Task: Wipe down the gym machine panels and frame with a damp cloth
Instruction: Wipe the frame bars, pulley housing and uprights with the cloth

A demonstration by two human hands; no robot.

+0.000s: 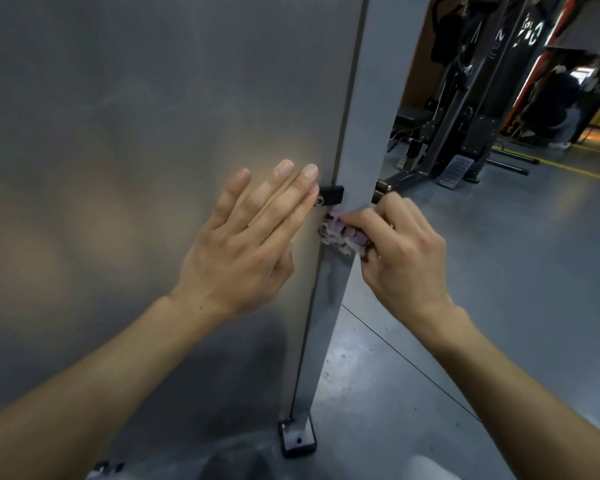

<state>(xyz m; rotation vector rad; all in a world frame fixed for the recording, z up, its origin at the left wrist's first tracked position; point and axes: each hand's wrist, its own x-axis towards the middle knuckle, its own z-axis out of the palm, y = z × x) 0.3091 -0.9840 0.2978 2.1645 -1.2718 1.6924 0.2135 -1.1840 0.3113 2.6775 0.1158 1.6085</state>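
The left hand [238, 244] lies flat, fingers straight, on the grey panel [136, 116]. Just right of it, the right hand [400, 249] bunches the damp cloth [340, 235] against the upright frame post [357, 133], which runs vertically beyond, so the right hand is nearer.

Legible text is scarce. On the black gym machine [492, 81] in the right background, a single white letter reading as "Z" or "N" [499, 36] stands on one upright column. On the adjacent dark column, white and green markings [530, 31] appear, too blurred to read. A small label plate [459, 166] at the machine's base carries print too small to read.
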